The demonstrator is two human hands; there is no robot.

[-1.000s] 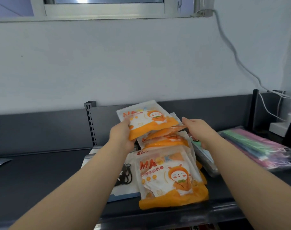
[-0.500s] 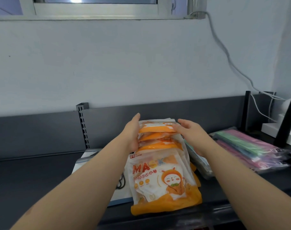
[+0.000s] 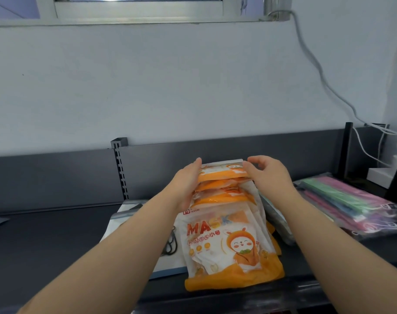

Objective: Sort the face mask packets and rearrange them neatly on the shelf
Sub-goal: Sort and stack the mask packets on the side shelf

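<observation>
Left hand (image 3: 188,182), fingers straight, presses left side of stacked orange-and-white plastic mask packets (image 3: 223,176); right hand (image 3: 269,176), fingers loosely curved, touches right side.

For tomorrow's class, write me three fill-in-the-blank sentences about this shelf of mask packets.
The front packet bears the big word ____.
The left hand and right hand flank a stack of ____ packets.
The pink and green packets lie on that stack's ____ side.
Missing: MASK; orange; right.
</observation>
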